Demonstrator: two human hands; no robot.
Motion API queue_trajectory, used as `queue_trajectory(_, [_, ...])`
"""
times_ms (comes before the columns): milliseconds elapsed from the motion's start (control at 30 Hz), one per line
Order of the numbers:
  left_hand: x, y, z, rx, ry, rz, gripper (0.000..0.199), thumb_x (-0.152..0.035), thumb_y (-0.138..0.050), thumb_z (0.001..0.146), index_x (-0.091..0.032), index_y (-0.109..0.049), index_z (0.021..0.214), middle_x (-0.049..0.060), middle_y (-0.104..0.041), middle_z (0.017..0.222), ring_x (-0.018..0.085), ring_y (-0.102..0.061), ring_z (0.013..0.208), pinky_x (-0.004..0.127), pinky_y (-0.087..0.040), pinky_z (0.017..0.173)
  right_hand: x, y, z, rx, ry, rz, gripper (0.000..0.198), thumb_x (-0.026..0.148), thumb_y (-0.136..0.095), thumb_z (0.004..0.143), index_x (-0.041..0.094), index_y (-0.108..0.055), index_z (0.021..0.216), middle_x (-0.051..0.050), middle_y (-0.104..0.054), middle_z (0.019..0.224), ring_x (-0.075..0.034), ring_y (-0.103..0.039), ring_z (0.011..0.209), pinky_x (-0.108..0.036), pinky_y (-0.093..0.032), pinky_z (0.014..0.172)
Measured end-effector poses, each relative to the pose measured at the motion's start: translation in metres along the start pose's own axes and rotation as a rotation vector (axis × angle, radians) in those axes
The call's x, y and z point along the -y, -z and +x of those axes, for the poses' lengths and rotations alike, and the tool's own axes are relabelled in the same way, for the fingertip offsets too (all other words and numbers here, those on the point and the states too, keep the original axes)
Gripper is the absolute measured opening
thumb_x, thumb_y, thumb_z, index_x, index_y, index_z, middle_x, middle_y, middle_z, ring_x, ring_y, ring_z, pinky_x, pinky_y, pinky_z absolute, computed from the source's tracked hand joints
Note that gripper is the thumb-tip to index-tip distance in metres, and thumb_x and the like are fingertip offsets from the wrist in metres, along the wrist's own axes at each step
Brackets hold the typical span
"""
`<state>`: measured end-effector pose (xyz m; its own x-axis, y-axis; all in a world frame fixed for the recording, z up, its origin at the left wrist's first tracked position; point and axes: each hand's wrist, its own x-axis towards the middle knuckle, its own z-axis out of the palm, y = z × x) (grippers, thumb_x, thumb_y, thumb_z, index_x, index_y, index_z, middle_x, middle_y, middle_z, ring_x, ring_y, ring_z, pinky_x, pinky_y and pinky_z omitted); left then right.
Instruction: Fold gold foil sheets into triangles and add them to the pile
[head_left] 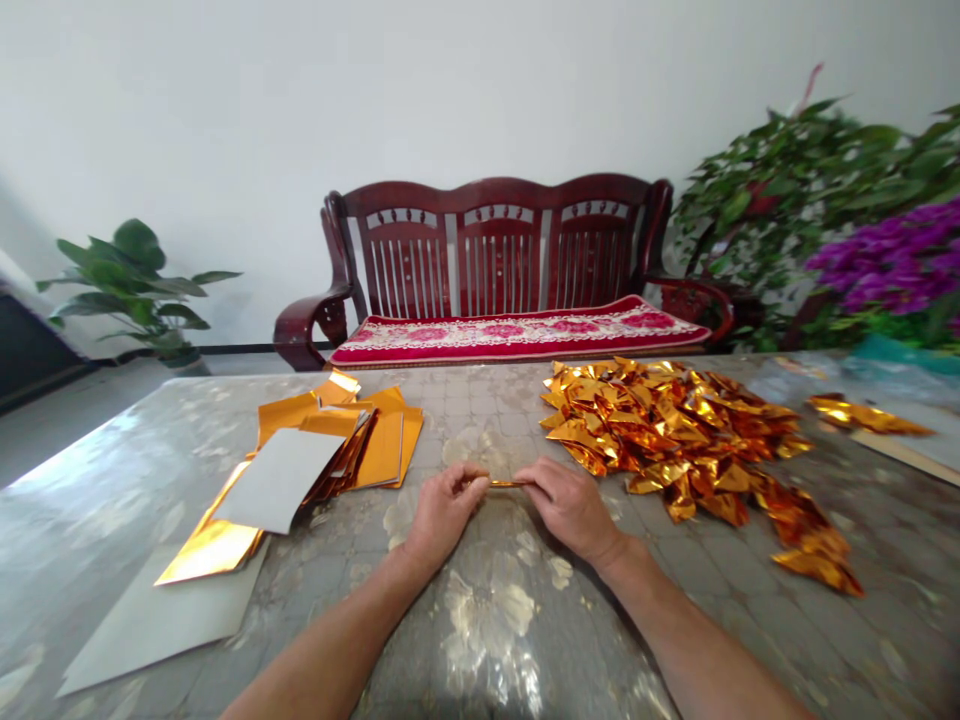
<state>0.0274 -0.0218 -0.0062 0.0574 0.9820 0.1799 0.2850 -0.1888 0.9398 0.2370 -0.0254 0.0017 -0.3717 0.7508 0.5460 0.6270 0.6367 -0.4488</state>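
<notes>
Between my two hands a narrow strip of folded gold foil paper (507, 484) is held edge-on, just over the table. My left hand (448, 505) pinches its left end between thumb and fingers. The right end sits in the closed fingers of my right hand (568, 503). To the left lies a loose stack of gold foil sheets (386, 440), with a pale sheet (281, 478) face up on top. A heap of folded gold foil pieces (660, 420) spreads out on the right, its tail trailing toward the front.
A flower-patterned cover lies over the table (487, 600). A grey-white sheet (169, 625) rests at the front left. Clear plastic (795, 375) and a board (915, 450) are at the right. Behind stand a wooden bench (495, 250), a potted plant (142, 285) and purple flowers (892, 255).
</notes>
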Motion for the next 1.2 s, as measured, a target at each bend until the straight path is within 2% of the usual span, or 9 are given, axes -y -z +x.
queue_trajectory(167, [0.004, -0.002, 0.001, -0.045, 0.027, -0.021, 0.013, -0.031, -0.066, 0.078, -0.021, -0.074, 0.078, 0.000, -0.069, 0.064, 0.015, -0.060, 0.058, 0.023, -0.044, 0.055, 0.005, -0.004, -0.001, 0.030, -0.024, 0.012, 0.017, 0.020, -0.053, 0.094, 0.024, -0.069, 0.098, -0.005, -0.067, 0.089, -0.018, -0.064, 0.084, -0.028, -0.048, 0.076])
queue_trajectory(333, [0.003, -0.003, 0.003, -0.083, 0.034, -0.034, 0.009, -0.025, -0.069, 0.073, -0.020, -0.073, 0.079, 0.001, -0.072, 0.072, 0.016, -0.065, 0.065, 0.024, -0.049, 0.063, 0.013, -0.006, 0.002, -0.012, -0.158, 0.075, 0.011, 0.022, -0.060, 0.091, 0.024, -0.070, 0.088, -0.004, -0.068, 0.086, -0.018, -0.064, 0.082, -0.029, -0.048, 0.076])
queue_trajectory(500, [-0.003, -0.005, 0.001, -0.051, 0.028, -0.160, 0.013, -0.021, -0.071, 0.070, -0.019, -0.070, 0.083, 0.003, -0.073, 0.081, 0.017, -0.068, 0.073, 0.025, -0.053, 0.070, 0.018, -0.009, 0.003, -0.017, -0.238, 0.106, 0.011, 0.018, -0.064, 0.087, 0.023, -0.072, 0.090, -0.003, -0.068, 0.087, -0.018, -0.064, 0.083, -0.028, -0.047, 0.077])
queue_trajectory(700, [0.004, -0.008, 0.001, -0.039, 0.047, -0.156, 0.021, -0.014, -0.068, 0.068, -0.017, -0.068, 0.089, 0.003, -0.073, 0.084, 0.016, -0.068, 0.073, 0.025, -0.052, 0.069, 0.020, -0.012, 0.005, -0.001, -0.311, 0.058, 0.011, 0.018, -0.064, 0.087, 0.022, -0.074, 0.090, -0.003, -0.069, 0.088, -0.017, -0.064, 0.083, -0.027, -0.047, 0.076])
queue_trajectory(933, [0.010, -0.014, 0.004, -0.079, 0.079, -0.218, 0.032, -0.006, -0.063, 0.066, -0.016, -0.066, 0.097, 0.003, -0.073, 0.087, 0.015, -0.069, 0.077, 0.024, -0.052, 0.071, 0.021, -0.018, 0.003, 0.038, -0.221, -0.088, 0.017, 0.020, -0.055, 0.095, 0.021, -0.071, 0.089, -0.003, -0.067, 0.087, -0.017, -0.065, 0.083, -0.026, -0.047, 0.075])
queue_trajectory(1200, [0.002, -0.012, 0.006, -0.074, 0.141, -0.195, 0.033, 0.000, -0.054, 0.065, -0.015, -0.067, 0.091, 0.006, -0.075, 0.088, 0.018, -0.071, 0.083, 0.030, -0.054, 0.082, 0.022, -0.022, 0.003, 0.029, -0.073, -0.253, 0.022, 0.020, -0.048, 0.099, 0.019, -0.067, 0.091, -0.004, -0.063, 0.086, -0.017, -0.063, 0.079, -0.026, -0.048, 0.071])
